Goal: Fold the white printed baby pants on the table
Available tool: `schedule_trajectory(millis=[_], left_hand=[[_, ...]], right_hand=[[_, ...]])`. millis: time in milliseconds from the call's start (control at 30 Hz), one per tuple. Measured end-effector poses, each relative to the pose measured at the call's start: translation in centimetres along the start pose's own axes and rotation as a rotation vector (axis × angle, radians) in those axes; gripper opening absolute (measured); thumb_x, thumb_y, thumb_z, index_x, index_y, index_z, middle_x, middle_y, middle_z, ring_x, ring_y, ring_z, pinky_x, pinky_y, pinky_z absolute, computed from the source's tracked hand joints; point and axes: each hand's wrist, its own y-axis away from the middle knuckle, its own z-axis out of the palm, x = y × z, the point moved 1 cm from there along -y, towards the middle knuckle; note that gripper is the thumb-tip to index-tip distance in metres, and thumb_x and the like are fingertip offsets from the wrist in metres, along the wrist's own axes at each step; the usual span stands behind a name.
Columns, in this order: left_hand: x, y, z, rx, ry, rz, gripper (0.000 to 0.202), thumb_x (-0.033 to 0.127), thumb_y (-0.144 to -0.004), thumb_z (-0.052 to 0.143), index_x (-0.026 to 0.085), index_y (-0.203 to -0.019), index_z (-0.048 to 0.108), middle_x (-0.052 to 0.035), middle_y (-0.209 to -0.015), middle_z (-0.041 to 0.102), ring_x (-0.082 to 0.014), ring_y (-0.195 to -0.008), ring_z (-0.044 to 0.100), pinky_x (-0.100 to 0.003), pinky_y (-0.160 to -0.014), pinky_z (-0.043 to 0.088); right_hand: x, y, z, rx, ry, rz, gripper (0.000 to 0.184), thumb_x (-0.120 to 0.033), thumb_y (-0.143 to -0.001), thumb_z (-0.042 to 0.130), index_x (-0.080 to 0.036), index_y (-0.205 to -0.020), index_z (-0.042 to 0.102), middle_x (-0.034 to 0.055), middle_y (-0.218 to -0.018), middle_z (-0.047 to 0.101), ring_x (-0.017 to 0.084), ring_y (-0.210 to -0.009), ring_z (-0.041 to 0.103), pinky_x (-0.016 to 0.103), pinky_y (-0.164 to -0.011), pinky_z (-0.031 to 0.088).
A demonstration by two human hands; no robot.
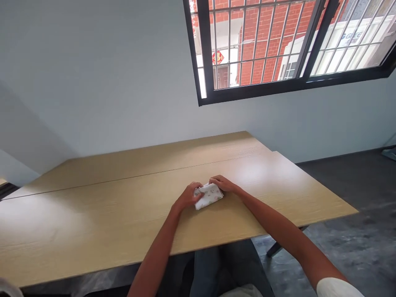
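A small white cloth (209,197) with a faint flower print lies folded into a compact bundle on the light wooden table (108,206). My left hand (188,196) grips its left end with the fingers curled over the fabric. My right hand (223,183) pinches the far right edge of the same cloth. Both hands rest on the tabletop near the middle of the table, a little right of centre.
The table is made of two long boards joined by a seam (139,175) and stands against a pale wall. A barred black-framed window (278,45) is above. Dark floor (355,185) lies to the right; my legs are under the near edge.
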Motion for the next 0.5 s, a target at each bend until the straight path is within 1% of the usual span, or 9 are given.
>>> schedule_trajectory(millis=[100, 167, 233, 300, 333, 400, 467, 500], left_hand=[[0.4, 0.3, -0.2, -0.014, -0.012, -0.007, 0.028, 0.04, -0.078, 0.065, 0.017, -0.093, 0.061, -0.0061, -0.094, 0.06, -0.0223, -0.088, 0.053, -0.035, -0.083, 0.044], [0.6, 0.4, -0.3, -0.035, 0.011, 0.006, 0.036, 0.049, -0.08, 0.065, 0.016, -0.096, 0.06, -0.0063, -0.095, 0.059, -0.0218, -0.088, 0.053, -0.033, -0.081, 0.044], [0.7, 0.5, -0.2, -0.088, 0.061, 0.023, 0.045, 0.058, -0.088, 0.054, 0.016, -0.106, 0.058, -0.006, -0.094, 0.059, -0.0205, -0.084, 0.055, -0.031, -0.076, 0.046], [0.9, 0.4, 0.0, -0.158, 0.109, 0.037, 0.051, 0.06, -0.095, 0.038, 0.016, -0.115, 0.055, -0.0052, -0.089, 0.06, -0.0192, -0.078, 0.055, -0.03, -0.071, 0.046], [1.0, 0.3, 0.1, -0.185, 0.12, 0.041, 0.053, 0.06, -0.097, 0.033, 0.016, -0.117, 0.054, -0.0053, -0.089, 0.06, -0.0193, -0.079, 0.056, -0.03, -0.072, 0.046], [1.6, 0.2, 0.2, -0.217, 0.111, 0.045, 0.054, 0.06, -0.099, 0.03, 0.017, -0.114, 0.057, -0.0068, -0.095, 0.061, -0.0212, -0.088, 0.056, -0.033, -0.079, 0.046], [2.8, 0.7, 0.0, -0.235, 0.063, 0.048, 0.052, 0.062, -0.098, 0.034, 0.017, -0.105, 0.061, -0.0078, -0.1, 0.061, -0.0234, -0.095, 0.055, -0.036, -0.087, 0.044], [3.8, 1.3, -0.2, -0.24, 0.03, 0.051, 0.051, 0.063, -0.096, 0.038, 0.018, -0.103, 0.062, -0.0077, -0.098, 0.06, -0.0241, -0.095, 0.054, -0.037, -0.089, 0.043]], right_hand=[[-0.3, 0.1, -0.1, -0.025, 0.048, 0.001, 0.06, -0.07, -0.093, 0.036, -0.018, -0.069, 0.052, 0.0004, -0.068, 0.05, 0.016, -0.064, 0.045, 0.027, -0.06, 0.037], [-0.5, 0.1, -0.3, -0.066, 0.075, 0.029, 0.065, -0.071, -0.095, 0.031, -0.017, -0.068, 0.053, 0.0015, -0.067, 0.052, 0.016, -0.064, 0.045, 0.028, -0.06, 0.038], [-0.6, 0.1, -0.6, -0.12, 0.086, 0.069, 0.069, -0.069, -0.098, 0.023, -0.016, -0.071, 0.056, 0.0033, -0.071, 0.056, 0.017, -0.066, 0.049, 0.029, -0.064, 0.041], [-0.7, 0.2, -0.9, -0.187, 0.088, 0.11, 0.071, -0.069, -0.099, 0.022, -0.015, -0.073, 0.06, 0.0044, -0.074, 0.059, 0.017, -0.069, 0.051, 0.03, -0.069, 0.042], [-0.8, 0.3, -1.1, -0.224, 0.089, 0.129, 0.071, -0.07, -0.098, 0.025, -0.015, -0.071, 0.059, 0.0043, -0.073, 0.059, 0.017, -0.069, 0.051, 0.03, -0.069, 0.042], [-1.3, 0.8, -1.4, -0.291, 0.095, 0.154, 0.068, -0.075, -0.093, 0.037, -0.016, -0.063, 0.054, 0.0024, -0.065, 0.054, 0.016, -0.062, 0.046, 0.03, -0.063, 0.039], [-2.5, 1.7, -1.8, -0.344, 0.096, 0.142, 0.066, -0.076, -0.088, 0.048, -0.017, -0.059, 0.048, -0.0001, -0.059, 0.047, 0.014, -0.058, 0.041, 0.029, -0.058, 0.036], [-3.6, 2.5, -2.1, -0.365, 0.092, 0.118, 0.064, -0.076, -0.088, 0.049, -0.017, -0.06, 0.048, -0.0006, -0.059, 0.046, 0.014, -0.058, 0.04, 0.028, -0.057, 0.036]])
